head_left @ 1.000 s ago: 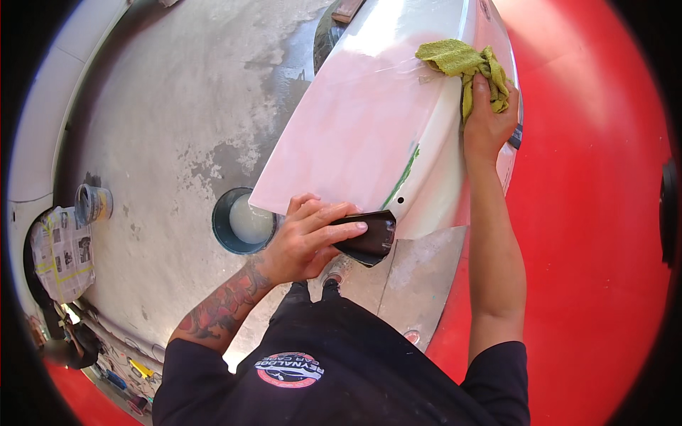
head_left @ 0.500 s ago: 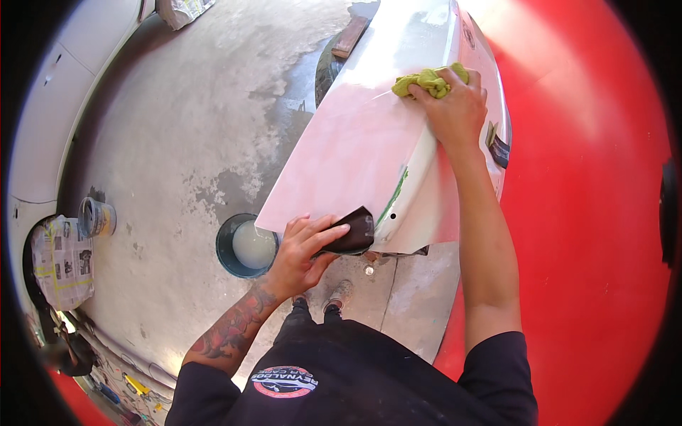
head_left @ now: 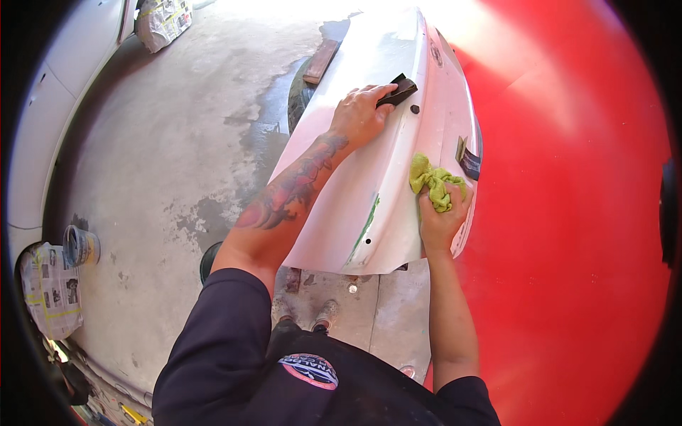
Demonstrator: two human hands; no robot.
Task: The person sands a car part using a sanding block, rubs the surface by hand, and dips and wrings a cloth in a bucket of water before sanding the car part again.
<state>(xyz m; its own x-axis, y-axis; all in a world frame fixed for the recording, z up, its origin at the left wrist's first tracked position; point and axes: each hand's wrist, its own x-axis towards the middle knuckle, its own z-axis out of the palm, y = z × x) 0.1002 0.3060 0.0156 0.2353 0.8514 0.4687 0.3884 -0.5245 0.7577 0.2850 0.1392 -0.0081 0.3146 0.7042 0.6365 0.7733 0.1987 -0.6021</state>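
A white and pinkish car panel [head_left: 348,192], shaped like a trunk lid, stretches away in front of me. My left hand [head_left: 360,115] reaches over its far half, fingers wrapped round a dark sandpaper-covered block [head_left: 398,91] that rests on the panel near its ridge. Closer to me, my right hand [head_left: 444,216] grips a crumpled yellow-green cloth [head_left: 433,181] at the panel's right side. A green streak [head_left: 369,220] marks the near edge, beside a small dark hole. Beyond the cloth, a folded dark strip [head_left: 467,159] sits on the right side of the panel.
A large red surface [head_left: 568,234] fills the right. A wooden block [head_left: 321,61] lies by the panel's far left. My left arm mostly covers a dark bucket [head_left: 207,261]. Further left are a clear tub [head_left: 82,246], a newspaper-covered wheel [head_left: 53,291] and a white vehicle [head_left: 67,106].
My left hand has carried the block from the panel's near corner to its far part. My right hand has drawn the cloth back toward me, onto the right side.
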